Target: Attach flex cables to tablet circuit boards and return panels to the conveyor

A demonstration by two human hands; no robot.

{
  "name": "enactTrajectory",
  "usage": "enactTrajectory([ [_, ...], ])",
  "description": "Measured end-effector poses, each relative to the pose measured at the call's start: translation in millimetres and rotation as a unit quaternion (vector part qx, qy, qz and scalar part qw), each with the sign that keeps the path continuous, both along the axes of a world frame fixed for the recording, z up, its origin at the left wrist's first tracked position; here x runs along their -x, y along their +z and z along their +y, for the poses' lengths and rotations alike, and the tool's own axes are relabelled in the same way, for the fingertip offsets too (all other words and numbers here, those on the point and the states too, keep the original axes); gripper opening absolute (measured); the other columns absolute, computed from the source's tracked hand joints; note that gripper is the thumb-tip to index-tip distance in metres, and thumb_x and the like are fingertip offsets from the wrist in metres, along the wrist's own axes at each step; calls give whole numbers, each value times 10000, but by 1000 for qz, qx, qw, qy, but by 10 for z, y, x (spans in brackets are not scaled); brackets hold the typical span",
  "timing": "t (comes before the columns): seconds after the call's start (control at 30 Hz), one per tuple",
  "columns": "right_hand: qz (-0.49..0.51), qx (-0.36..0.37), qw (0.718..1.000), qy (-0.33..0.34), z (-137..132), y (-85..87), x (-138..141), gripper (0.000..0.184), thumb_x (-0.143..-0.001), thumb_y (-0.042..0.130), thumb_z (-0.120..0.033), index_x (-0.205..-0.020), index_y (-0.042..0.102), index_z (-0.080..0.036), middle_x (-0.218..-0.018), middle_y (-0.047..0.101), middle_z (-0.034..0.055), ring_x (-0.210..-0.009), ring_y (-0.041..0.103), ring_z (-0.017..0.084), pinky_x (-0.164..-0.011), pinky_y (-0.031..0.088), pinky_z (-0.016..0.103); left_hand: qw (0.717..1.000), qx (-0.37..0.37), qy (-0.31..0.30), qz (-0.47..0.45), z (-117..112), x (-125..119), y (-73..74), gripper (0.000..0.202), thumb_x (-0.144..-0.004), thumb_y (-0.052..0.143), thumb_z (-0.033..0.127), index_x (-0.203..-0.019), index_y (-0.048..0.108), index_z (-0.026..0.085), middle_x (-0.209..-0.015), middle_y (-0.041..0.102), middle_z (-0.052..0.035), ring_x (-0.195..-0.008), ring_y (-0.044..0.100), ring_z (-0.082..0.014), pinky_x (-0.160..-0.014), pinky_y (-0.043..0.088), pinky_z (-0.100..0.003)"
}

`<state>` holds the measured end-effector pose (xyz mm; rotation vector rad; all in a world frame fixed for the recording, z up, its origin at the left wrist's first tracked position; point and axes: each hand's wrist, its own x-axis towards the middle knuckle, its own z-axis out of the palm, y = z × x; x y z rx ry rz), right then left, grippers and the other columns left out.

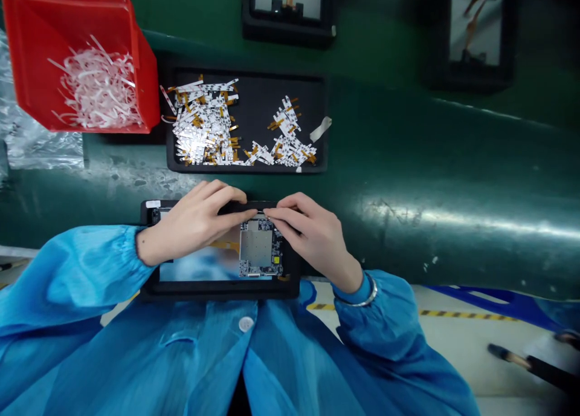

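Note:
In front of me lies a black tray (217, 290) holding a device with a shiny, mirror-like panel (194, 269). A circuit board (256, 248) with a grey metal shield sits at its right part, and an orange flex cable (226, 245) runs left from it. My left hand (199, 219) reaches over the panel, fingers apart, one tip touching the board's upper edge. At that same edge, my right hand (312, 228) is closed in a pinch; whatever is between its fingertips is too small to make out.
Beyond the work stands a black tray (254, 92) with heaps of white strips with orange ends (203, 126). A red bin (36, 59) of white paper-like shreds (102, 86) is at left, by clear plastic (45, 150). Two more black trays (290, 32) (473, 74) with devices lie farther back.

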<state>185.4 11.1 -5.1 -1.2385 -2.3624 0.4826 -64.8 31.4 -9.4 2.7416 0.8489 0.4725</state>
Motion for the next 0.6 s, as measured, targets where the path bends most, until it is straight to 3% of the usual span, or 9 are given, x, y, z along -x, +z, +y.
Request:
enactTrajectory([
  [0.17, -8, -16, 1000, 21, -61, -6, -92, 221, -985, 503, -155, -1042, 712, -200, -971, 723, 59, -876, 677, 156, -632, 529, 249, 1000, 29, -6, 0, 14, 8, 9, 337, -1030, 421, 255, -1304, 614, 224, -1181, 614, -134, -983, 556, -245, -806, 451, -358],
  [0.37, -82, -45, 996, 4, -104, 55, -68, 244, -1002, 480, -176, -1083, 707, -217, -942, 668, 68, -854, 618, 160, -513, 425, 235, 999, -35, -10, 27, -6, -51, 45, 320, -1037, 398, 261, -1264, 617, 203, -1153, 641, -119, -983, 576, -255, -771, 428, -362],
  [0.47, -91, 14, 996, -2, -97, 91, -75, 247, -999, 497, -215, -1131, 706, -217, -959, 607, 80, -807, 576, 164, -506, 416, 246, 997, -63, -12, 53, -31, -79, 69, 324, -1036, 379, 218, -1254, 615, 171, -1140, 652, -124, -999, 579, -255, -766, 438, -363],
  [0.6, 38, 101, 994, 11, -32, 209, -177, 217, -972, 571, -236, -1120, 730, -222, -981, 565, 73, -764, 567, 146, -669, 543, 327, 999, -24, 13, 37, -39, -114, 74, 328, -1038, 375, 258, -1224, 632, 174, -1127, 639, -117, -968, 585, -236, -763, 467, -352],
])
